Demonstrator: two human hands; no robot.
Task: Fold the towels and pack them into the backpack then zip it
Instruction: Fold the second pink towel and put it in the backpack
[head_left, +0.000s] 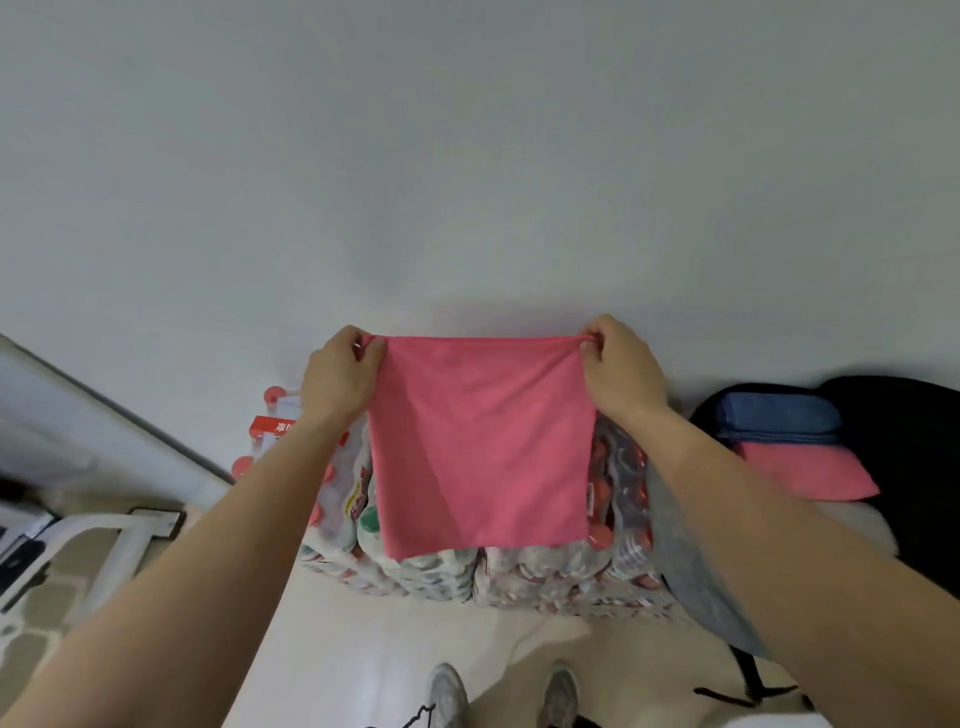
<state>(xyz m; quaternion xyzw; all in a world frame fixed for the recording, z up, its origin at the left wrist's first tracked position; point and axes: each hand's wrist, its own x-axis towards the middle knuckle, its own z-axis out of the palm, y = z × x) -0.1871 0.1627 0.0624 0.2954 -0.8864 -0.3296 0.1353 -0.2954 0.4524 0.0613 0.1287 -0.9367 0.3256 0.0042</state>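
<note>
Pink towel (480, 447) held up in air, hanging flat, top edge stretched taut between both hands, bottom edge free above shrink-wrapped bottle packs (519, 571). Left hand (337, 376) pinching top left corner, fingers curled tight on bunched cloth. Right hand (621, 364) pinching top right corner likewise. Plain white wall (467, 156) just behind towel. Backpack (914, 467) at right, black, open; folded blue towel (779, 418) and folded pink towel (805, 470) lying in its mouth. Grey cloth (685, 561) under right forearm. Pale floor near, shoes (447, 696) below.
</note>
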